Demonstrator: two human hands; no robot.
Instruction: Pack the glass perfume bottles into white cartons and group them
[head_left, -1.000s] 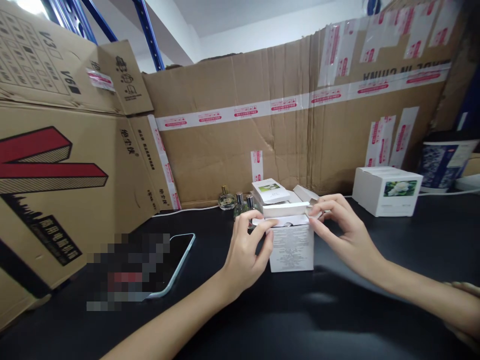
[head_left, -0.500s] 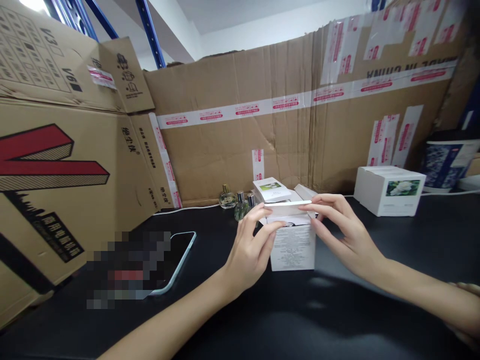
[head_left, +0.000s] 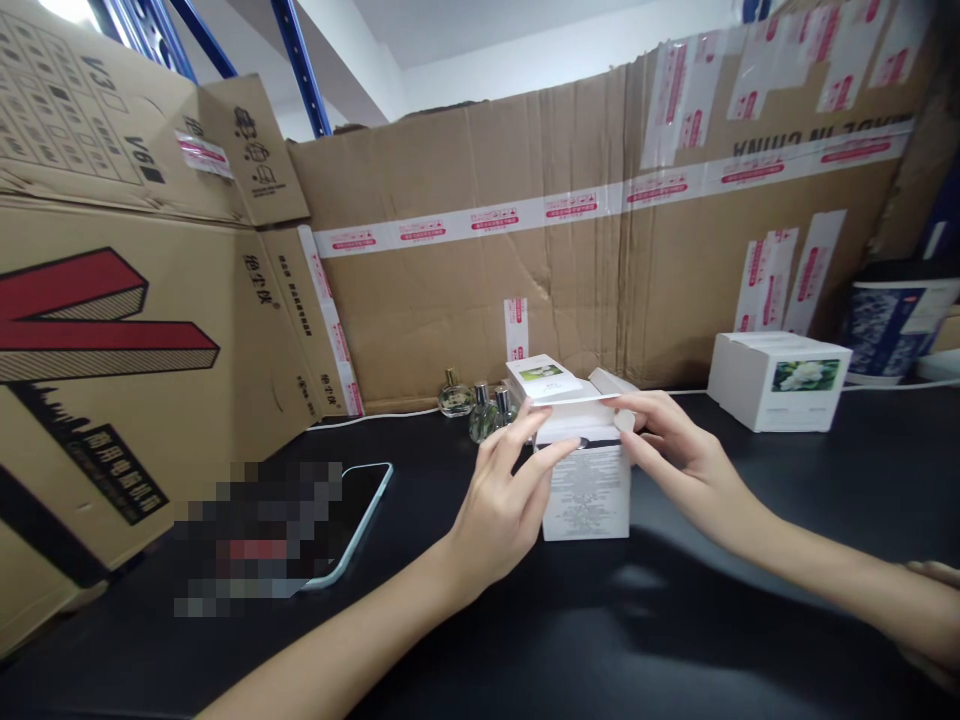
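White box stands upright on the table, near enough for you to work its top two-handed. Your left hand and right hand lightly pinch opposite ends of its flap, seemingly to keep it level.

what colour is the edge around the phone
The edge is pale blue, seen best in the head view.

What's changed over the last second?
The white box's lid flap has swung upward. The left hand's lower fingertip slid right along the opening; the right hand's upper fingertip rose to the flap's edge. White box, phone and glass bottles stayed put.
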